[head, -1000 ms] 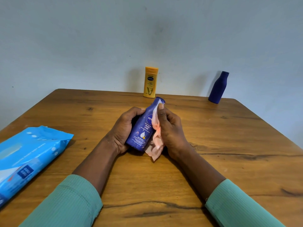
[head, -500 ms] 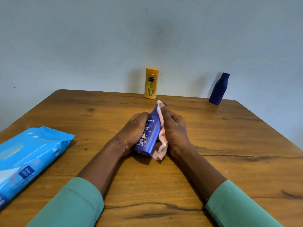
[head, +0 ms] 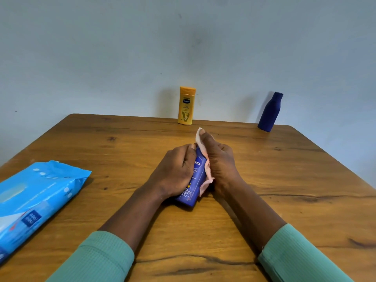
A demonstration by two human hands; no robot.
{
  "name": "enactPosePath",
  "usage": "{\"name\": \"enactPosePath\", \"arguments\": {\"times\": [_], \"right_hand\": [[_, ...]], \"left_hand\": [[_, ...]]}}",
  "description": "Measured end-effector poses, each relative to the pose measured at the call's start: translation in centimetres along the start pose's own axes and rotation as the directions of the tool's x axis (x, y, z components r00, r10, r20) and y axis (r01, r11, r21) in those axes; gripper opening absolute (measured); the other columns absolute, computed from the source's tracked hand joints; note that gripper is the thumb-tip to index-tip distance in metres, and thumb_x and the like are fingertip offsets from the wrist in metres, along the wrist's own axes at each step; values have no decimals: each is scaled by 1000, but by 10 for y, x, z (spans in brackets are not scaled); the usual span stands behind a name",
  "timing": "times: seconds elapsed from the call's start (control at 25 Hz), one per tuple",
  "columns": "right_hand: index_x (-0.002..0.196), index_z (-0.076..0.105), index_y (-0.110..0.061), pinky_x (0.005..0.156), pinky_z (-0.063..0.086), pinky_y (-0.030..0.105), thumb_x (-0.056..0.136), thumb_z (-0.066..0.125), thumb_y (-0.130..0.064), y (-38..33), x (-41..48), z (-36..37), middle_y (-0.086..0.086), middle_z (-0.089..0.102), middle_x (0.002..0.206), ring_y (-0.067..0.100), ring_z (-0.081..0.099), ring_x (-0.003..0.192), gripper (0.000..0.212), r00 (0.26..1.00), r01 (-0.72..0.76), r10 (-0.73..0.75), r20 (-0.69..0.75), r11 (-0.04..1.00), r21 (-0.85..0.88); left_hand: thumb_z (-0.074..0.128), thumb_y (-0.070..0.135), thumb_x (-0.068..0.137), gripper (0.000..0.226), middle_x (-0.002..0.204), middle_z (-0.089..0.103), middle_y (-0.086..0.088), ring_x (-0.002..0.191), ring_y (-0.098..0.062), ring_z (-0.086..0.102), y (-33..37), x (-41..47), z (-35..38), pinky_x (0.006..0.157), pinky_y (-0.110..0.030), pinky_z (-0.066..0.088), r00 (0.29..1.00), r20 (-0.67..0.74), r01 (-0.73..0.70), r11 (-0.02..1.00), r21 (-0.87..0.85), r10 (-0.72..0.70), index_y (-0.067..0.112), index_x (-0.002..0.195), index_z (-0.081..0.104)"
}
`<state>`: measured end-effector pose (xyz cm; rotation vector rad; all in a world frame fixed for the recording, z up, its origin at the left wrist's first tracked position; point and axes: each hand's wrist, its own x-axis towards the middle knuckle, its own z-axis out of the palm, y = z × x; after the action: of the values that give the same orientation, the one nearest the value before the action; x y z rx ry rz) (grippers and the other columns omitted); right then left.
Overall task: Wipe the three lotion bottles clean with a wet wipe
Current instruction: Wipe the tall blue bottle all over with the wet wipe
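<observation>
The left hand grips the blue bottle from its left side, fingers curled round the body and the thumb lying across the front near the top of the label. The bottle is tilted, its base resting on the table close to the person and its top leaning away. The right hand closes in from the other side, pinching a pale pink wet wipe against the bottle's right edge; the thumb runs up along the wipe, and the other fingers curl behind, where their contact cannot be seen. The wipe covers the bottle's upper end, so the cap is hidden, and its lower corner hangs loose just under the right palm, beside the bottle's lower half. Straight beyond the grip, at the far edge of the table against the wall, a yellow bottle stands upright. Beyond and to the right of the grip, near the far right corner, a dark blue bottle stands too, well apart from the yellow one. To the left of the grip, a light blue pack of wipes lies flat at the table's left edge. Green sleeves cover both forearms nearer than the grip.
</observation>
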<state>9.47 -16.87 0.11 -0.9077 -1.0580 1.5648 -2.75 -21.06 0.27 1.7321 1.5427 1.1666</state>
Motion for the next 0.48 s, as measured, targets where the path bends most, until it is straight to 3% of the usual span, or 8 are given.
{"name": "enactPosePath", "arguments": {"times": [0.08, 0.2, 0.28, 0.4, 0.48], "right_hand": [[107, 68, -4, 77, 63, 44, 100, 70, -32, 4, -3, 4, 14, 75, 88, 29, 75, 82, 29, 997, 62, -56, 60, 993, -96], [122, 60, -12, 76, 65, 39, 107, 58, -39, 13, -7, 11, 15, 73, 104, 26, 76, 91, 31, 985, 117, -84, 151, 967, -227], [123, 58, -19, 84, 65, 50, 107, 54, -48, 19, -7, 13, 14, 72, 109, 28, 76, 97, 34, 978, 187, -146, 151, 932, -311], [116, 62, -21, 86, 63, 56, 108, 42, -58, 22, -5, 15, 8, 74, 98, 27, 76, 92, 42, 957, 290, -268, 111, 868, -404], [110, 65, -19, 82, 65, 48, 109, 33, -60, 17, -3, 17, 8, 77, 91, 24, 78, 87, 52, 973, 225, -225, 39, 913, -342]], "left_hand": [[36, 38, 111, 37, 76, 68, -3, 64, -19, 63, -7, 1, -1, 61, -41, 51, 998, -64, -15, 1000, -13, 14, 22, 92, 64], [37, 33, 111, 37, 78, 70, -6, 68, -24, 66, -12, 0, -1, 63, -45, 54, 988, -150, 18, 995, -96, -33, 17, 95, 66], [37, 33, 112, 40, 76, 70, -8, 69, -27, 67, -15, 1, -1, 64, -48, 55, 978, -210, -1, 996, -87, -17, 14, 93, 67], [37, 32, 111, 40, 68, 65, -4, 59, -17, 61, -15, 3, 3, 55, -35, 49, 963, -259, -64, 997, 43, 73, 18, 84, 63], [36, 37, 110, 39, 66, 63, 1, 57, -12, 60, -13, 3, 5, 48, -23, 42, 958, -261, -96, 990, 104, 120, 21, 84, 60]]}}
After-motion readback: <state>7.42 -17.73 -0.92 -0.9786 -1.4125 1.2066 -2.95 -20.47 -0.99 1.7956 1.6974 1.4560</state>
